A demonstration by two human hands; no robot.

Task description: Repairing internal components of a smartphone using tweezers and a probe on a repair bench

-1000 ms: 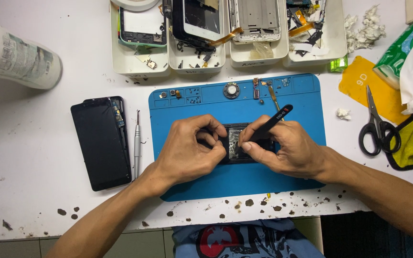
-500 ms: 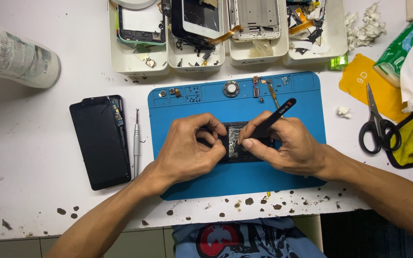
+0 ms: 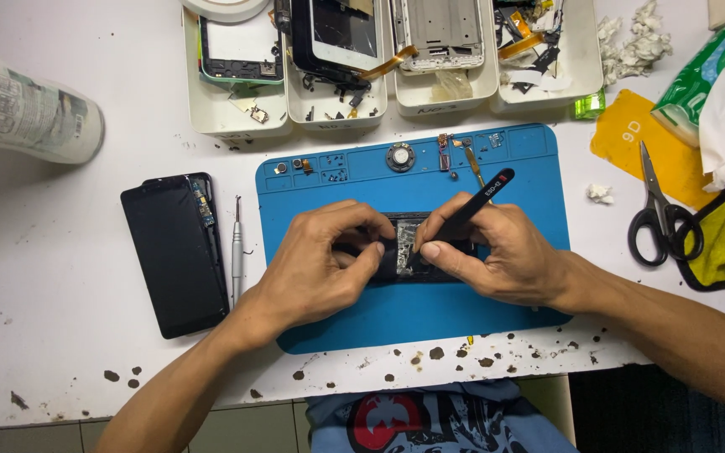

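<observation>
Two hands meet over a dark part (image 3: 409, 249) on the blue mat (image 3: 513, 168): left hand (image 3: 320, 264) pinches its edge, right hand (image 3: 497, 256) grips black tweezers (image 3: 473, 205) just above it.

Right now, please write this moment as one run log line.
left hand: holds dark part | right hand: black tweezers on part | under: blue mat

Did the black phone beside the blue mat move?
No. The black phone lies left of the blue mat, beside the screwdriver, as before; only the camera view shifted slightly.
</observation>
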